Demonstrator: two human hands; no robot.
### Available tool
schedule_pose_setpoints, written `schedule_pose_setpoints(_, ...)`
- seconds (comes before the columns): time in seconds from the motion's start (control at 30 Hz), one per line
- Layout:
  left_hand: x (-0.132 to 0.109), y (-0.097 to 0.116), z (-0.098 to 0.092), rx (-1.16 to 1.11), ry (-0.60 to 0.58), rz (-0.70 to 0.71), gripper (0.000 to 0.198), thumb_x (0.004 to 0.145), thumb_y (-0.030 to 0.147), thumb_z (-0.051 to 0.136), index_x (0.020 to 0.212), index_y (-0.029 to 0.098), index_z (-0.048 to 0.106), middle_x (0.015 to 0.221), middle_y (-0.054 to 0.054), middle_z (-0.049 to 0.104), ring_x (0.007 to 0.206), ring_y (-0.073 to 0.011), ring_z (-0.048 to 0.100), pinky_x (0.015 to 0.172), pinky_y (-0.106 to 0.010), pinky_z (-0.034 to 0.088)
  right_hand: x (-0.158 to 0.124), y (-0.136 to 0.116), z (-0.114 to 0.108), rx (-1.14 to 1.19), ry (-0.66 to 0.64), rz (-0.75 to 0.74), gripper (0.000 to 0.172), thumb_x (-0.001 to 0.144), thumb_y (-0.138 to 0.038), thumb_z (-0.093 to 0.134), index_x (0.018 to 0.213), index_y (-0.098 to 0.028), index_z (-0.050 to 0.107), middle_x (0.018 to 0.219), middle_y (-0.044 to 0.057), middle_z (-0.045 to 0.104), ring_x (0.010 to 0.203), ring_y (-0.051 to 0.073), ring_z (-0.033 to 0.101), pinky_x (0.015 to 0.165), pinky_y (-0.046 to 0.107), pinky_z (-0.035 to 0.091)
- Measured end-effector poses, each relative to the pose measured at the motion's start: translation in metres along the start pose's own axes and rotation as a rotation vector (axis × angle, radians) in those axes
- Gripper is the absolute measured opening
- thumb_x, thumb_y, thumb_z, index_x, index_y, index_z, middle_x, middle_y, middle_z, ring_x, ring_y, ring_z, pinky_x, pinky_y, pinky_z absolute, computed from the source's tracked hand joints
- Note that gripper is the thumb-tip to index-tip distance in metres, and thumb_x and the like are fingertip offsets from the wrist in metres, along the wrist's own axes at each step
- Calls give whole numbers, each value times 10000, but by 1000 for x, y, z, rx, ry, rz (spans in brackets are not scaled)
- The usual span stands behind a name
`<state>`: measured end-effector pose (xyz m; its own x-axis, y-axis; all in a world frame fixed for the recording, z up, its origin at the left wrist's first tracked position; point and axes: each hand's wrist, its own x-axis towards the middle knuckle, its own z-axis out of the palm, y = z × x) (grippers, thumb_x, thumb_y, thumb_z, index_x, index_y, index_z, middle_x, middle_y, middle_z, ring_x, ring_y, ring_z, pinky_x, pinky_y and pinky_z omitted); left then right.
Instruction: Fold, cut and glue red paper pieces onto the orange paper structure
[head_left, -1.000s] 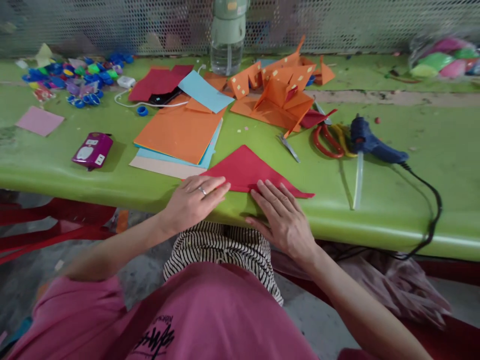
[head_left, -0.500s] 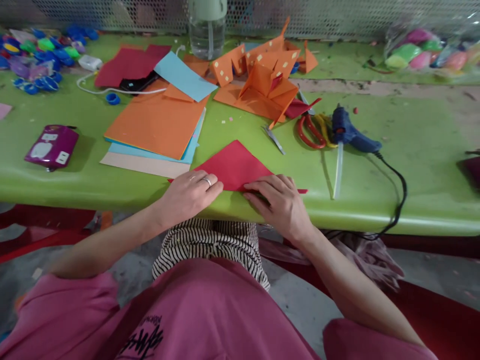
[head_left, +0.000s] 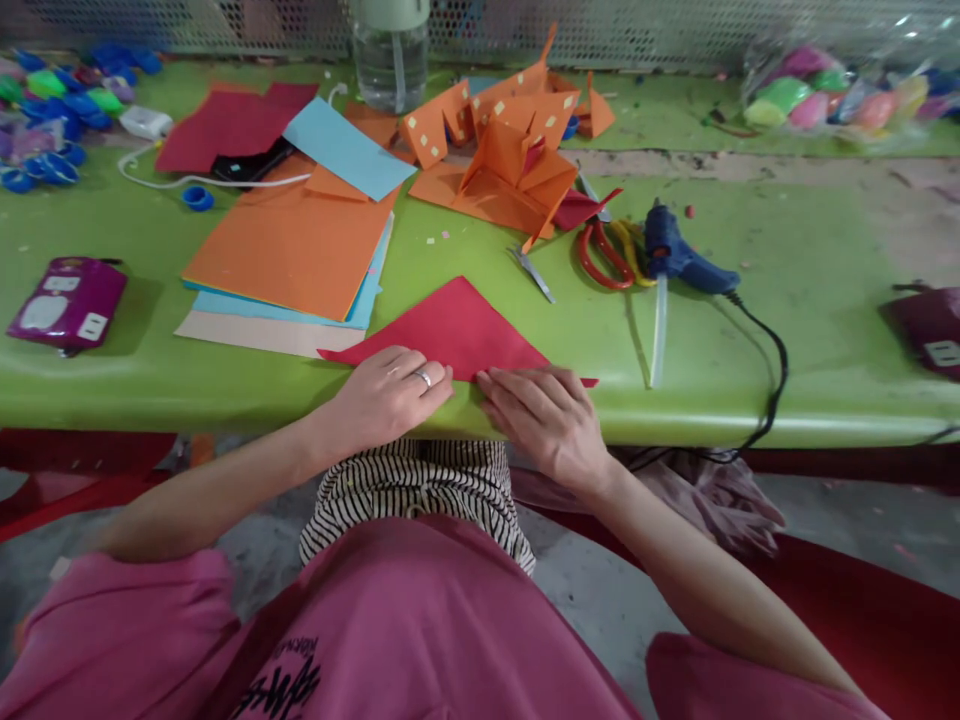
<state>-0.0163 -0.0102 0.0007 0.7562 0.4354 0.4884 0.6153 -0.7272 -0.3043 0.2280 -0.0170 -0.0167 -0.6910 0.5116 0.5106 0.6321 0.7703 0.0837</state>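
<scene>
A sheet of red paper (head_left: 463, 325), folded to a wide triangle with its point away from me, lies at the near edge of the green table. My left hand (head_left: 394, 395), with a ring on one finger, has its fingers curled together on the left part of the folded edge. On the right part, the fingers of my right hand (head_left: 544, 415) lie close together, pressing the same edge. Both thumbs are mostly hidden. Thin red corners stick out beyond each hand.
Orange and blue sheets (head_left: 292, 250) are stacked at left, near a purple power adapter (head_left: 69, 303). Orange folded paper pieces (head_left: 510, 170), red-handled scissors (head_left: 600, 260), small snips (head_left: 534, 275) and a blue glue gun (head_left: 686, 255) with a trailing cord lie beyond and to the right.
The camera view has turned slightly right, so things appear further left. My right fingers now lie flatter along the folded edge, and my hands have come slightly closer together.
</scene>
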Motion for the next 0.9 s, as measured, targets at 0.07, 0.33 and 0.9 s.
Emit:
schedule_pose_setpoints(0.07,-1,1,-2,-1,15,-1,169,1007,233,590,1010,111,707,824,-28,738,728,-151,644,702,-303,530,-13,-7,-5,-26,-27,70,395,987,-248,635,1378,-205,611,1196,62,780,1045,200,701,979,375,434)
schedule_pose_setpoints(0.33,-5,5,-6,6,-5,-18,270,980,306,646,1105,79,717,937,-49,774,760,-171,658,718,-330,531,-65,3,-30,-232,-49,279,508,1017,-295,550,1512,-203,484,1243,73,763,1083,231,714,1160,443,302)
schedule_pose_setpoints(0.9,-12,22,-3,-89,124,-71,169,937,238,701,1021,91,708,845,-33,753,743,-169,680,682,-322,542,-29,-12,-24,-234,169,172,427,904,-388,747,1287,-304,576,1097,36,734,1037,222,608,957,396,398)
